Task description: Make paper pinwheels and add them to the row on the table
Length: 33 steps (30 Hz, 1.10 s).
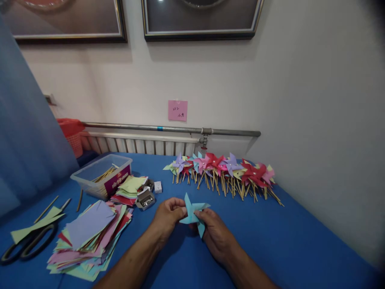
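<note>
A light blue paper pinwheel (192, 216) with folded blades is held up over the blue table, between both hands. My left hand (169, 216) is closed, thumb and fingers pinching the pinwheel's left blade. On the other side, my right hand (213, 228) grips it with the thumb pressed near its centre. Whether a pin goes through the middle cannot be made out. Left of my left hand lie an open small box of metal pins (146, 200) and a pile of cut paper sheets (90, 224) in several colours.
Finished pinwheels on sticks (215, 162) lie in a row along the back. At left are a clear plastic tub (81, 176) of sticks, black-handled scissors (39, 241) under paper strips, and a small white box (158, 187). A red basket (75, 142) stands behind, near a radiator (144, 138).
</note>
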Each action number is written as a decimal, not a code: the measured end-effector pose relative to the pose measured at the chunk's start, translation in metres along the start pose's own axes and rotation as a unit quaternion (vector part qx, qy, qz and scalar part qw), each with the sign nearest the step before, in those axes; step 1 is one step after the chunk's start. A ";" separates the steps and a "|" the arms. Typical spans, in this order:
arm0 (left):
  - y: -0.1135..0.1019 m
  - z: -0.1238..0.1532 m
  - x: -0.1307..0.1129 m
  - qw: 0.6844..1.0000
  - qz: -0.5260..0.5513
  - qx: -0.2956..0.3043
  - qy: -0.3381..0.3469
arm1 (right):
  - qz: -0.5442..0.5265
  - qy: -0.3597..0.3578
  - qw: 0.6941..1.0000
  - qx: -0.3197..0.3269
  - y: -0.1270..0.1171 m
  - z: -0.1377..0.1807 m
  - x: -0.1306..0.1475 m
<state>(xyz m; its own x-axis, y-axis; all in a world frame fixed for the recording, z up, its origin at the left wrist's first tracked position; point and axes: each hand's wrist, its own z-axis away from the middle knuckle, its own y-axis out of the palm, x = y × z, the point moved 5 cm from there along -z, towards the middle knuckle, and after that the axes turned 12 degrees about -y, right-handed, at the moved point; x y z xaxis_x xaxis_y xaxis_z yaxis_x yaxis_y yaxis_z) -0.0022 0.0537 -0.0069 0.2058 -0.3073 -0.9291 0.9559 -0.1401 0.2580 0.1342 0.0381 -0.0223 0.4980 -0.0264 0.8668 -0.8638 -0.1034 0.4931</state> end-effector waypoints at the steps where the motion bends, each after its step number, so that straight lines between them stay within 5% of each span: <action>1: 0.001 0.000 0.001 1.000 -0.005 0.005 -0.001 | -0.003 0.004 1.000 0.001 0.000 0.000 0.000; 28: 0.004 0.005 0.001 0.999 -0.027 -0.014 -0.028 | 0.046 -0.042 0.997 -0.038 -0.008 -0.002 -0.001; 33: -0.012 0.005 -0.021 0.992 -0.072 -0.097 0.036 | 0.053 -0.047 0.994 -0.084 -0.016 -0.006 0.001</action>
<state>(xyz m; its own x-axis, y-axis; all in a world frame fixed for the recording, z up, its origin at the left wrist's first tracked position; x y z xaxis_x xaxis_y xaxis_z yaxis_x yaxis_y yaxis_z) -0.0189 0.0575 0.0112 0.0723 -0.2277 -0.9710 0.9974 0.0092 0.0721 0.1485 0.0456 -0.0286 0.4011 -0.1212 0.9080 -0.9088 0.0719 0.4111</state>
